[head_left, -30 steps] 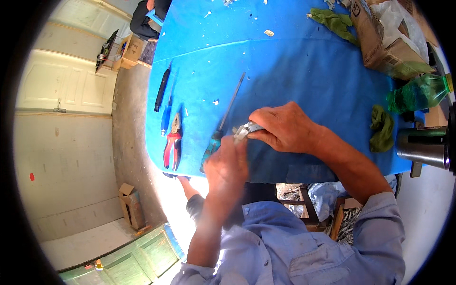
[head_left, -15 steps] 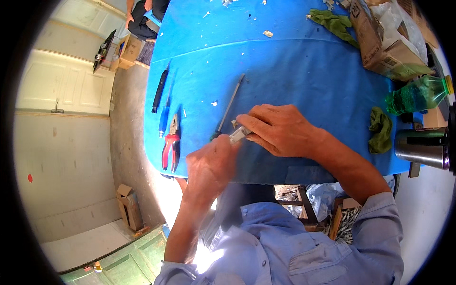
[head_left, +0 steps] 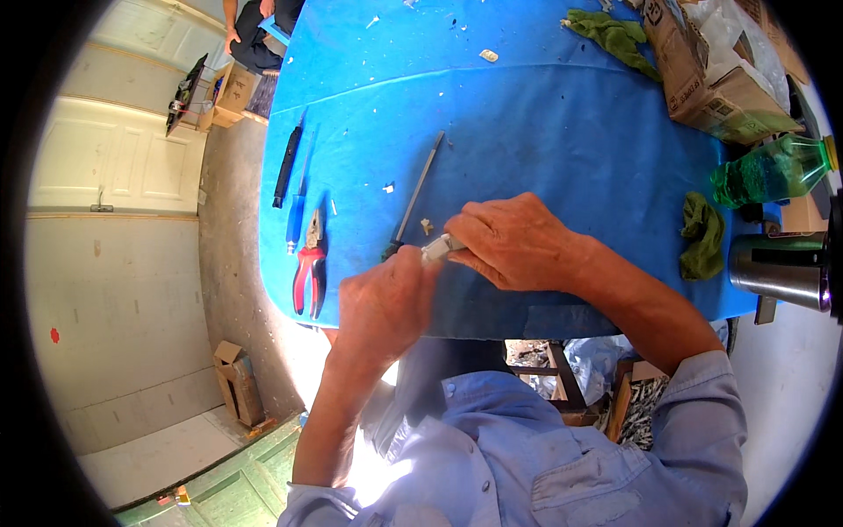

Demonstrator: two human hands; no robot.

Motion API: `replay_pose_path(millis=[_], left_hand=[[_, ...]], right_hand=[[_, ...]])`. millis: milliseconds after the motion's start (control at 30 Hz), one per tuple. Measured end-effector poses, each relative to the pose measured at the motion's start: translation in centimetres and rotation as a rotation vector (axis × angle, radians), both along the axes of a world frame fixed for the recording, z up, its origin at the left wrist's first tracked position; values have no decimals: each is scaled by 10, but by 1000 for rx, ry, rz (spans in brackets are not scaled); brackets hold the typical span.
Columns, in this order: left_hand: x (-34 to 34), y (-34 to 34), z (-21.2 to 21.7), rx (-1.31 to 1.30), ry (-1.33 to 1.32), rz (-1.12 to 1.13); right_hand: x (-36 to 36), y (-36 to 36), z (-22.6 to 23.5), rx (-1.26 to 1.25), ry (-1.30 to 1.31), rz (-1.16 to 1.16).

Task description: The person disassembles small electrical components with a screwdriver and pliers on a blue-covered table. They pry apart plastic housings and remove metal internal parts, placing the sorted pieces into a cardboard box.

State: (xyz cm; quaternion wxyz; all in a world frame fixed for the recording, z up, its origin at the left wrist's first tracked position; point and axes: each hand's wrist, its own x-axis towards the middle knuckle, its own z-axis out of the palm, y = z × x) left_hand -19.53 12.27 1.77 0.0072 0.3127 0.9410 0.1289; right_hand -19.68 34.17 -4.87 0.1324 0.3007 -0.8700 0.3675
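Between my hands is a small whitish-grey plastic piece (head_left: 436, 249); its exact kind is hard to make out. My left hand (head_left: 383, 297) is closed around its near end, and my right hand (head_left: 523, 244) pinches the other end. Just beyond lies a long screwdriver (head_left: 419, 188), its dark handle partly behind my left hand. A cream-coloured fragment (head_left: 427, 227) rests on the blue cloth beside the screwdriver. Left of my hands are red-handled pliers (head_left: 310, 268), a blue-handled screwdriver (head_left: 297, 215) and a black pen-shaped tool (head_left: 287, 167).
The blue cloth (head_left: 527, 114) carries scattered white scraps. At the right stand a cardboard box (head_left: 733, 110) with plastic bags, a green bottle (head_left: 768, 173) and a steel mug (head_left: 777, 268). Green rags (head_left: 702, 237) lie nearby. Another person (head_left: 256, 39) sits at the far left.
The cream fragment near my right fingertips now lies apart from them on the cloth. My hands stay on the whitish piece, and the whole view has shifted slightly.
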Motion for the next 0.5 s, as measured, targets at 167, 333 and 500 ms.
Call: replay_pose_path(millis=[167,333,500], left_hand=[[-2,0,-3,47,-18,-9],[10,5,-19,136,16,86],[16,11,-25,140,2,168]], right_hand=[[-1,1,0,3,31,-36],[-2,0,0,-25,92,-59],[-3,0,-1,-37,121,-76]])
